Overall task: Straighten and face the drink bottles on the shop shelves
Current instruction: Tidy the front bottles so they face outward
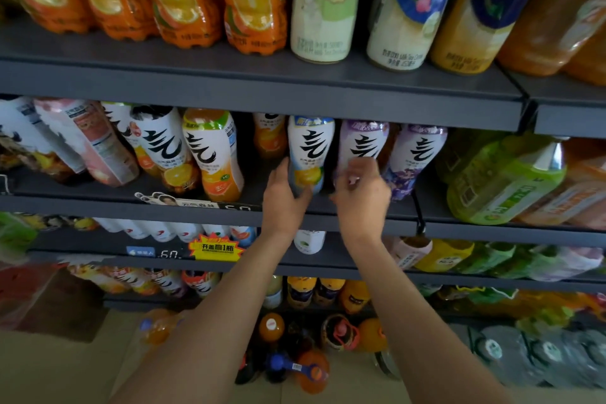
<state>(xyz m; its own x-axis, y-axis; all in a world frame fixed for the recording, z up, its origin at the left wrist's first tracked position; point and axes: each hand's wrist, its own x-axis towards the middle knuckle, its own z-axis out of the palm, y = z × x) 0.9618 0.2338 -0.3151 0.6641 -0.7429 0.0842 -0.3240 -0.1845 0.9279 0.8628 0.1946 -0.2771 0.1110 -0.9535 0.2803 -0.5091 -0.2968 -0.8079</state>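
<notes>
Dim, soft light; wide-angle bending and blur toward the edges.

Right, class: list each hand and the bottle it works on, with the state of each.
left hand: grips the lemon bottle's base
lemon bottle: upright, label facing out
right hand: fingers curled at the purple bottle, blurred
purple bottle: upright, label facing out

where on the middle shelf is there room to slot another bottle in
One dark front gap lies between the orange-label bottle and the lemon bottle that the left hand grips. Rightward it is packed: purple bottles stand side by side behind the right hand.
</notes>
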